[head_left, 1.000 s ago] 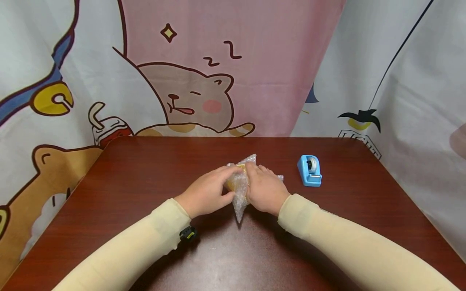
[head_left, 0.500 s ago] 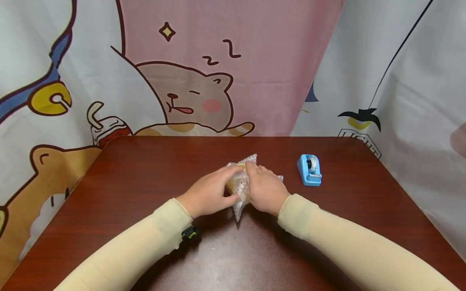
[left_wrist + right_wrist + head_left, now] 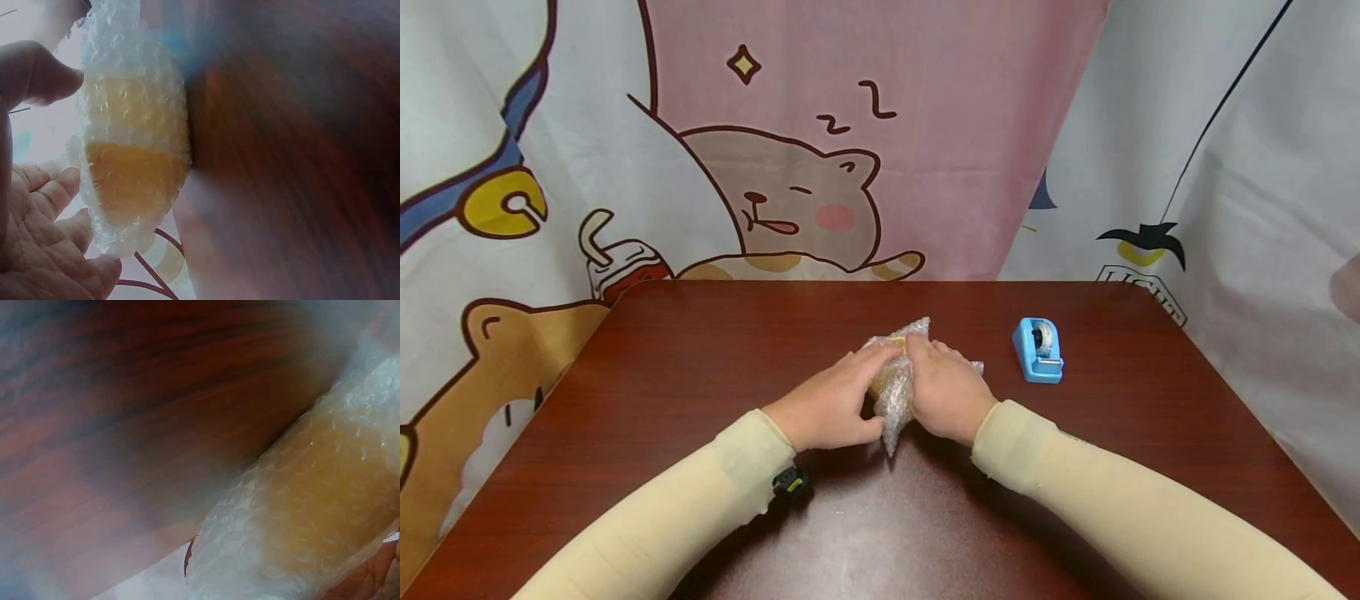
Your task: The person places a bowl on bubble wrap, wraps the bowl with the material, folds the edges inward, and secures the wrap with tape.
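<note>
A bubble-wrapped package (image 3: 895, 396) lies at mid-table, with a yellow-orange thing blurred through its clear wrap; its kind is hidden. Pointed ends of wrap stick out at the front and back. My left hand (image 3: 831, 398) lies along its left side. Those fingers reach the top, while the thumb is spread away toward the front point. In the left wrist view, relaxed fingertips touch the bubble wrap (image 3: 131, 119) and the thumb tip is at its edge. My right hand (image 3: 951, 390) holds the right side, its thumb along the top and its other fingers mostly hidden.
A light blue tape dispenser (image 3: 1038, 352) with a roll of tape stands right of the hands on the dark red-brown table (image 3: 737, 325). A curtain (image 3: 970, 167) with cartoon animals hangs behind the table's far edge.
The left thumb has come off the wrap and spread toward the front point. The package's front end has shifted slightly. The right hand and tape dispenser stay put.
</note>
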Demonstrator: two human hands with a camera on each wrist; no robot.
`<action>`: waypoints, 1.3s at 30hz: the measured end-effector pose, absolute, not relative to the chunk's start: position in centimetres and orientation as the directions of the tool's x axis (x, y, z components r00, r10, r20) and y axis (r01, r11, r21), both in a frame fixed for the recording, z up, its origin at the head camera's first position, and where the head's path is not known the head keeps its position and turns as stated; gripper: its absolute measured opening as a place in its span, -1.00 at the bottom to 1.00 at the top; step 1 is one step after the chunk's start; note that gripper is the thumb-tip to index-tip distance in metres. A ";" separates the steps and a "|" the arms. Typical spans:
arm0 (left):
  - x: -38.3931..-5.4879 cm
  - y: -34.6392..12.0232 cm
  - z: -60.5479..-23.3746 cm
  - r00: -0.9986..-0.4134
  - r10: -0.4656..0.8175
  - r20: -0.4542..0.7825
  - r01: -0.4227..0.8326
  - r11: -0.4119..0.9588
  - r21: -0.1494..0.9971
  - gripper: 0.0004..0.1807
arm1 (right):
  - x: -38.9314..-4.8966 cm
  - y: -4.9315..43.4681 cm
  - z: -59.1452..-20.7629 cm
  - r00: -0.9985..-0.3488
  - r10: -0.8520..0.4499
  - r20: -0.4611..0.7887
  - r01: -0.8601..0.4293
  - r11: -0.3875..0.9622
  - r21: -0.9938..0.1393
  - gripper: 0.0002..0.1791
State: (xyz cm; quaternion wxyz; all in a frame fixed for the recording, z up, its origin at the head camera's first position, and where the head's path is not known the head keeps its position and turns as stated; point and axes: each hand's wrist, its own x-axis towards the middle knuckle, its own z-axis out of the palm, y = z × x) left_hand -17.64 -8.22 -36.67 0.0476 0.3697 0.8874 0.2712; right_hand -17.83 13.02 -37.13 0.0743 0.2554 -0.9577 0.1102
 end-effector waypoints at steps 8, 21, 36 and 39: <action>-17.7 -8.0 -37.0 -0.728 0.679 0.095 0.622 0.596 0.508 0.01 | -17.9 13.2 -37.3 -0.865 -0.465 0.187 -0.498 0.839 -0.217 -0.49; -18.1 -7.9 -37.5 -0.748 0.663 0.033 0.595 0.648 0.475 0.11 | -17.6 13.4 -37.3 -0.869 -0.473 0.145 -0.494 0.827 -0.266 -0.39; -18.6 -7.5 -38.1 -0.752 0.658 -0.023 0.599 0.699 0.390 0.09 | -17.2 13.4 -36.8 -0.872 -0.478 0.103 -0.485 0.818 -0.309 -0.30; -18.6 -7.3 -38.2 -0.755 0.655 -0.023 0.600 0.704 0.380 0.10 | -17.2 13.5 -36.5 -0.875 -0.475 0.093 -0.477 0.812 -0.336 -0.29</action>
